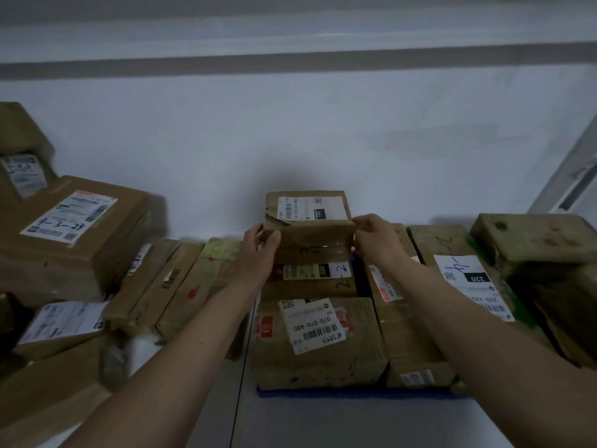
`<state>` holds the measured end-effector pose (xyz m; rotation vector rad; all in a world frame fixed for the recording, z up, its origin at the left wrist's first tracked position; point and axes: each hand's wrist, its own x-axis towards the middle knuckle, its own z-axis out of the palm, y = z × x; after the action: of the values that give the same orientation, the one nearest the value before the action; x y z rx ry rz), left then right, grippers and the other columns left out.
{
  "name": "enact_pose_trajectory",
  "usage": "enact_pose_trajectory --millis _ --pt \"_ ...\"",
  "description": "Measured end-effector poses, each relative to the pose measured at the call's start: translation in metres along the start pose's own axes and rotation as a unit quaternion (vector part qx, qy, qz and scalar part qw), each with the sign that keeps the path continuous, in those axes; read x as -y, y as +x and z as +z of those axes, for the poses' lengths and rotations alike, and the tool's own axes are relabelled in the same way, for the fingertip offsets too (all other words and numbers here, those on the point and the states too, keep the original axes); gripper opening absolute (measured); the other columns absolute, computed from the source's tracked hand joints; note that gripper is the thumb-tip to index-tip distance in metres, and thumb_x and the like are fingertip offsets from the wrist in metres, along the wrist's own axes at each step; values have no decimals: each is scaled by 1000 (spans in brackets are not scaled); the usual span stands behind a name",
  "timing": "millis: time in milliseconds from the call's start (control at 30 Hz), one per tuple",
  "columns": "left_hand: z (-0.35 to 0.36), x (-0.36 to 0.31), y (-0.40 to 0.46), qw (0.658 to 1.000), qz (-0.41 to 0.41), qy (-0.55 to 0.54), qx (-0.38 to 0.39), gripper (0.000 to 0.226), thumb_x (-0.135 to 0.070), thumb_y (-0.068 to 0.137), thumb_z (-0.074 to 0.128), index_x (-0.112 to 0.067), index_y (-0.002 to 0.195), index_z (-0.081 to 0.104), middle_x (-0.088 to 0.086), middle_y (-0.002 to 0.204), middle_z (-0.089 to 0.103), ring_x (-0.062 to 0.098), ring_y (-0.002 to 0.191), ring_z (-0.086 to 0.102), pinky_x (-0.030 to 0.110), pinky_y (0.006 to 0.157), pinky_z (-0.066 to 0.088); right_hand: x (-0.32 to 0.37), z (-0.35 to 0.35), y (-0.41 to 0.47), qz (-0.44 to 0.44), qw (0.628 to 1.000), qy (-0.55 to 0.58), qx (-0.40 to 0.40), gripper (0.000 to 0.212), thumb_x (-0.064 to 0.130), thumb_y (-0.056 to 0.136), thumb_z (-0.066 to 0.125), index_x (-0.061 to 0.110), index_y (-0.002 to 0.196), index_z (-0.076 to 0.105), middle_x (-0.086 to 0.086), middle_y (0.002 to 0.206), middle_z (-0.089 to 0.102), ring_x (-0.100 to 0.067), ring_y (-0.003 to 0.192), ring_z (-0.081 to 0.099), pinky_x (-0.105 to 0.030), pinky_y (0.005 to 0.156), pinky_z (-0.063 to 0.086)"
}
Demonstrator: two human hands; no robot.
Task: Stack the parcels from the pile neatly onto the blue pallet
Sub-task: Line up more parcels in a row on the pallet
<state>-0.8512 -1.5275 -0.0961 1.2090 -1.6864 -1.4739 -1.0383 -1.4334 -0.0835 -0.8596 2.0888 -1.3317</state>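
A small brown parcel (310, 227) with a white label on top is held between both hands at the far middle, above the stacked parcels. My left hand (260, 245) grips its left side and my right hand (374, 236) grips its right side. Under it lies a parcel marked 2-2 (313, 279), and in front of that a parcel labelled 070-070-A80 (318, 344). Only a thin strip of the blue pallet (323, 392) shows below them. The pile (74, 240) of brown parcels lies on the left.
More parcels (465, 279) cover the right side of the pallet, with a taller box (536, 240) at far right. Flat parcels (174, 286) lean between pile and pallet. A pale wall (290, 130) stands right behind. Bare floor (323, 425) lies in front.
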Motion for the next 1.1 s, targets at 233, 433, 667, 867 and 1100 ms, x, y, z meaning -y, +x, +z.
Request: enact_pose_trajectory --millis 233,433,667,867,1100 --pt "9 4 13 990 -133 -34 33 87 -86 77 25 -29 139 45 9 137 52 31 123 50 53 104 38 7 10 -3 121 988 53 82 55 62 92 33 15 101 61 -9 96 69 -24 88 66 -37 82 52" --pt "7 8 21 986 -158 -36 47 81 -83 79 26 -26 132 52 11 129 57 31 114 56 51 101 42 7 19 0 131 984 93 81 41 58 94 32 24 89 53 -5 84 66 -16 71 65 -24 52 46" --pt "7 7 27 987 -148 -28 60 73 -75 88 22 -25 131 52 12 127 57 26 102 56 40 89 43 6 26 6 139 984 90 68 44 53 95 30 17 102 53 -13 94 67 -23 81 65 -33 67 53" --pt "4 3 26 987 -141 -10 70 64 -72 90 21 -27 122 54 7 114 56 22 94 53 38 87 38 8 27 3 149 982 98 68 41 48 96 32 13 106 52 -14 96 65 -25 81 64 -37 76 53" --pt "-19 -9 13 982 18 190 -4 65 -60 95 22 -13 133 47 12 133 52 28 120 49 44 102 39 48 27 -7 -68 987 -146 -9 51 31 96 48 4 137 33 -10 128 47 -28 117 48 -37 94 45"
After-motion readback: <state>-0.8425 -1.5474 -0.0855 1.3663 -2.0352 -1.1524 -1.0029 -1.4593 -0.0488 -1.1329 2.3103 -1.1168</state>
